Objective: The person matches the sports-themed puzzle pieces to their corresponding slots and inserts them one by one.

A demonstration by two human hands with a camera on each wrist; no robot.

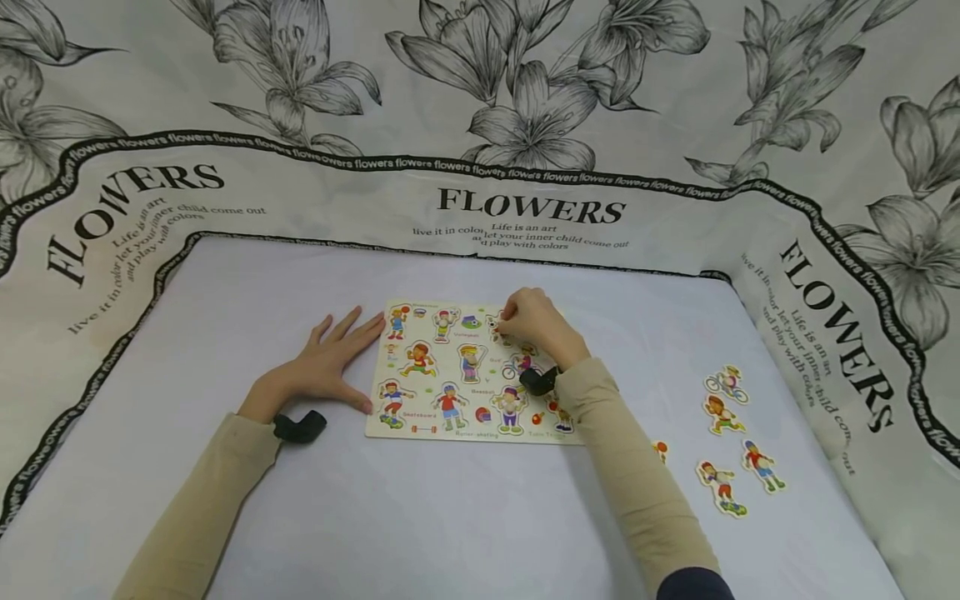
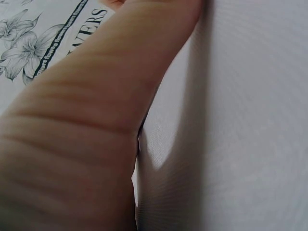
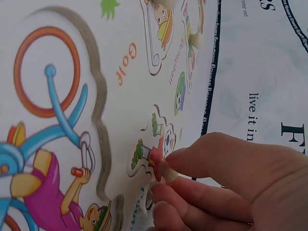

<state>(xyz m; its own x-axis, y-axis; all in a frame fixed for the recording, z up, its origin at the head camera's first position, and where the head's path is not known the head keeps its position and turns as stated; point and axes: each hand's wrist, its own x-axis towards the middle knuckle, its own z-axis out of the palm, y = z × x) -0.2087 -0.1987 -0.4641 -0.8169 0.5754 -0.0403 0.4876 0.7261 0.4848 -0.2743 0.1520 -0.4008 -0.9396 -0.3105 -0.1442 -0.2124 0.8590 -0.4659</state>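
A flat puzzle board (image 1: 450,408) with printed sports figures in cut-out shapes lies on the white table. My left hand (image 1: 326,362) is spread at the board's left side, index finger and thumb reaching its edge. At the upper right of the board, my right hand (image 1: 543,325) has its thumb and fingers together over a soccer player puzzle piece (image 3: 155,156) in red with green socks. In the right wrist view, the fingertips pinch a small pale part of it. The cyclist figure (image 3: 45,173) shows close up, its outline recessed. The left wrist view shows mostly forearm and table.
On the table to the right lie loose puzzle pieces: a cyclist (image 1: 726,384), a runner (image 1: 723,414), a skateboarder (image 1: 722,487) and a roller skater (image 1: 763,465). Another piece (image 1: 660,451) is partly hidden by the right sleeve (image 1: 637,467). Flower-printed cloth (image 1: 525,133) rises behind.
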